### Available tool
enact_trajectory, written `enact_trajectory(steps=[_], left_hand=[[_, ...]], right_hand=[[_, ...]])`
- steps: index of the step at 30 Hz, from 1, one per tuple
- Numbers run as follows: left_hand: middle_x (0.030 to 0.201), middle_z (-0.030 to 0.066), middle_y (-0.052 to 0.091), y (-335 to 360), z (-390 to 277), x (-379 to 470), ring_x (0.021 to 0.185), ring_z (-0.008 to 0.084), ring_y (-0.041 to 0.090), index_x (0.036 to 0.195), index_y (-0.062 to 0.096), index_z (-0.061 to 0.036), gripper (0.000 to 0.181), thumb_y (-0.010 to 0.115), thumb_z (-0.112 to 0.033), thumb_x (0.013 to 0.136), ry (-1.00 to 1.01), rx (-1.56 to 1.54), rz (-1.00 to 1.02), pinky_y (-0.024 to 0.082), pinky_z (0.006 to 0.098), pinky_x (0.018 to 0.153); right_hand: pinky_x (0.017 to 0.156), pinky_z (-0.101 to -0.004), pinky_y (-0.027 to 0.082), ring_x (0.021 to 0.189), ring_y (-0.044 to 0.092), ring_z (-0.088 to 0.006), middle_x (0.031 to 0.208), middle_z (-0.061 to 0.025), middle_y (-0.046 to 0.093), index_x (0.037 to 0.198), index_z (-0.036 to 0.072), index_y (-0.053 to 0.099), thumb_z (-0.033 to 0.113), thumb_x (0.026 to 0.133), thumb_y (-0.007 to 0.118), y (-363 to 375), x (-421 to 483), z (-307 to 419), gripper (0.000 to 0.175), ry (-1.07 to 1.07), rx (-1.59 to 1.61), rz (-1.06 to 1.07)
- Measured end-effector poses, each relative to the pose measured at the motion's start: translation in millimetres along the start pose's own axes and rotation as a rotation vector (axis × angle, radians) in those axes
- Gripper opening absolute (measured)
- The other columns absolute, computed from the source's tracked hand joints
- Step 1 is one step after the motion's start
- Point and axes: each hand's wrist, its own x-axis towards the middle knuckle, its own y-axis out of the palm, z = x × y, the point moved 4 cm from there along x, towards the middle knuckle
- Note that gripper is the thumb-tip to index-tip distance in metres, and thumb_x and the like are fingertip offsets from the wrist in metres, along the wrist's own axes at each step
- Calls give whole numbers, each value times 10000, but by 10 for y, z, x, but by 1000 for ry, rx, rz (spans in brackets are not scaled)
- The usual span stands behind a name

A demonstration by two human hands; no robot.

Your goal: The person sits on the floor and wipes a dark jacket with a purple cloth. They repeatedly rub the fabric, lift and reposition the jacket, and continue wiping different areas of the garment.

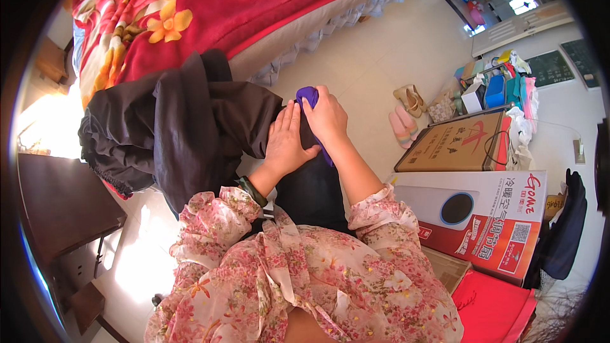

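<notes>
Dark brown garments (190,119) lie bunched over the edge of the bed, reaching to my lap. My left hand (287,139) rests flat, palm down, on dark cloth over my thigh, fingers pointing away from me. Just to its right, my right hand (325,113) grips a bunched purple cloth (307,95) between thumb and fingers. A strip of the purple cloth runs down under my right wrist. Below my hands is black cloth (312,195) on my lap.
A bed with a red floral blanket (214,19) stands ahead. Slippers (402,126) and shoes (411,100) sit on the floor. Cardboard boxes (452,145) and a large printed appliance box (469,219) stand at right, near a filled shelf rack. A dark brown table (66,200) is at left.
</notes>
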Motion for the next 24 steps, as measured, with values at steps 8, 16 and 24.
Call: enact_trajectory(steps=[8,16,24], left_hand=[[1684,226,163,-8,106,-169,1557,386,194,1618,154,-3,1320,921,-382,612,1,-164,54,252,460,1247],[1676,239,171,110,-58,-122,1563,384,171,1610,139,30,1394,945,-470,589,48,-108,31,234,455,1252],[1669,246,186,158,48,-206,1559,394,180,1606,152,36,1381,948,-445,584,85,-131,-22,242,463,1248]], right_hand=[[694,-499,561,852,692,-400,925,-180,669,1193,106,587,306,886,747,-166,-1097,-176,400,-180,22,-2],[743,-487,565,873,700,-394,994,-193,688,1211,99,600,332,894,737,-87,-4,-215,417,19,-25,-108],[786,-478,575,922,705,-398,1024,-191,720,1178,73,638,366,902,732,-157,-954,-274,413,-70,11,-89]])
